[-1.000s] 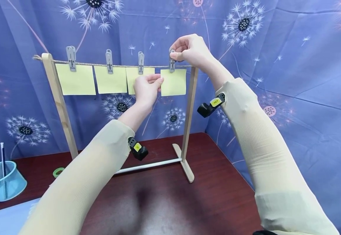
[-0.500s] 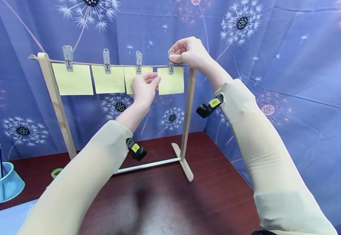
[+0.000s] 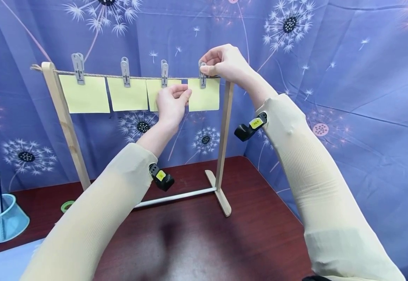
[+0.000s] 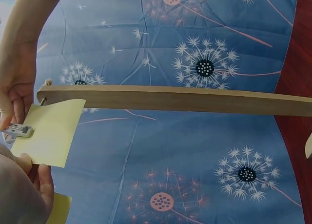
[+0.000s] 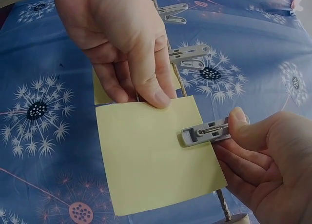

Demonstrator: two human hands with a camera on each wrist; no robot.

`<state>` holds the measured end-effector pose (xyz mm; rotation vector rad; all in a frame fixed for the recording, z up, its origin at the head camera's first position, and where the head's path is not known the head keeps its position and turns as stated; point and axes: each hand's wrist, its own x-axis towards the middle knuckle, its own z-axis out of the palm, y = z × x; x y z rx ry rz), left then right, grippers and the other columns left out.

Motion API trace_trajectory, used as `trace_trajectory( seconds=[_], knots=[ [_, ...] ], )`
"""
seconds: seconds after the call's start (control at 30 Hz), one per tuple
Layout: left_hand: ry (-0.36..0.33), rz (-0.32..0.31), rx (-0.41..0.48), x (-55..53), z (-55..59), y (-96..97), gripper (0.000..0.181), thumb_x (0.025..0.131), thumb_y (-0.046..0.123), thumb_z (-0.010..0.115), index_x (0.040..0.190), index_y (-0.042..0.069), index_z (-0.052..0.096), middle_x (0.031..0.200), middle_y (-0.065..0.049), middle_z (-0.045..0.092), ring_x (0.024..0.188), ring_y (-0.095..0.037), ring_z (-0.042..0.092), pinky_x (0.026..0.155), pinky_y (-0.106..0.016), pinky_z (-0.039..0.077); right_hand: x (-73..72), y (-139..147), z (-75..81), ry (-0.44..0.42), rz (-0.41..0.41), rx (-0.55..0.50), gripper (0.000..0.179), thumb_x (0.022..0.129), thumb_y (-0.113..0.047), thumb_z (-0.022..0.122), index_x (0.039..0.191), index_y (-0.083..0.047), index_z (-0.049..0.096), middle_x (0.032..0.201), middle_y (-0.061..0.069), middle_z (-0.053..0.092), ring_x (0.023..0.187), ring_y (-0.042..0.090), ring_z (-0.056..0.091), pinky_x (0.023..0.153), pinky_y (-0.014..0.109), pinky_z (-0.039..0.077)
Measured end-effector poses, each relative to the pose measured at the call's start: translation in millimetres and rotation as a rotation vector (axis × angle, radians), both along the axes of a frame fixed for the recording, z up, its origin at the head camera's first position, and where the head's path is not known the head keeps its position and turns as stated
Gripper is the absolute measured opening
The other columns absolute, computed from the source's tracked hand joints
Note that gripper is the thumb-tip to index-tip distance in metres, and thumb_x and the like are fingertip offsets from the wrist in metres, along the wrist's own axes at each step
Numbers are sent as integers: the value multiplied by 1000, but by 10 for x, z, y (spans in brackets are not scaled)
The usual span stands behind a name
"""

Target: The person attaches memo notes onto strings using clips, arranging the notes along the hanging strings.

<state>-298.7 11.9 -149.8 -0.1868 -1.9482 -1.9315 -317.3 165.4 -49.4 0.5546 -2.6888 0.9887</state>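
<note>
A yellow paper square (image 3: pixel 204 99) hangs at the right end of the twine (image 3: pixel 98 75). My right hand (image 3: pixel 226 62) pinches the handles of a grey clothespin (image 5: pixel 207 132), whose jaws overlap the paper's top edge. My left hand (image 3: pixel 172 102) pinches that paper's left edge between thumb and fingers, as the right wrist view shows. Behind the left hand hangs another yellow paper (image 3: pixel 153 95) under its own clothespin (image 3: pixel 164 73). Two more papers, a middle one (image 3: pixel 127 95) and a left one (image 3: pixel 84 94), hang further left, each under a grey clothespin.
A wooden frame with a right post (image 3: pixel 225 132) and a left post (image 3: pixel 65 121) carries the twine. Its white lower bar (image 3: pixel 175 198) runs above the dark red table (image 3: pixel 196 242). At left stand a blue mesh cup (image 3: pixel 14 220) with a pencil and a green tape roll (image 3: pixel 66 205).
The whole scene has shifted slightly left in the head view. Both hands keep their hold on the paper and the clothespin, and the paper sits slightly higher.
</note>
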Motion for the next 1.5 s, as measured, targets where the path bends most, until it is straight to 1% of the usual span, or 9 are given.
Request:
trace_trajectory(
  seconds=[0.23,0.33,0.53,0.73,0.83,1.0,1.17,1.37,1.5],
  knots=[
    [6,12,-26,4,-12,-16,26,95,14,65,118,3,69,116,-12,71,87,-12,65,77,-21,55,-5,19,-12,-7,32,6,34,93,-23,68,122,-7,65,83,-10,65,82,8,59,78,24,47],
    [12,9,-28,2,-17,-23,26,95,14,65,118,3,69,116,-13,71,90,-14,66,78,-22,55,-6,24,-11,-17,37,4,35,93,-23,68,123,-6,64,86,-9,65,83,8,59,80,25,48],
    [22,5,-30,10,-27,-30,26,94,14,66,118,2,69,115,-13,71,84,-12,66,76,-21,55,2,26,-9,-27,44,-6,38,93,-24,68,127,-6,63,90,-8,65,85,8,59,81,25,47],
    [36,-10,-19,14,-36,-34,27,93,12,66,118,1,69,115,-15,72,77,-7,64,71,-18,54,13,25,-16,-12,40,-7,42,92,-26,69,130,-9,62,98,-5,66,89,8,59,81,24,47],
    [30,-16,-7,17,-35,-41,27,93,11,67,118,1,69,115,-14,71,78,-7,64,71,-18,54,15,26,-14,-11,38,-2,45,92,-26,69,133,-10,61,106,-1,67,93,9,60,85,23,47],
    [18,-21,6,25,-25,-50,27,93,10,67,118,2,69,117,-13,71,87,-11,68,75,-20,56,18,37,-11,-13,38,5,47,92,-27,68,136,-12,58,121,6,66,105,11,61,92,25,48],
    [20,-21,-12,55,-6,-62,26,93,11,67,118,3,70,116,-13,71,82,-11,67,74,-21,56,36,47,2,-7,45,10,48,93,-25,67,137,-11,57,132,10,63,117,14,59,99,26,47],
    [34,-36,-15,79,-1,-70,26,93,10,67,117,1,70,115,-15,71,77,-8,66,75,-23,56,51,55,5,-14,81,-16,49,93,-22,67,139,-10,55,134,12,62,120,15,59,101,26,47],
    [48,-45,-21,81,-11,-80,25,93,8,66,116,0,70,114,-16,71,82,-11,67,76,-22,56,54,47,6,-29,96,-45,49,93,-19,67,139,-8,55,134,12,62,120,16,60,101,27,48]
  ],
)
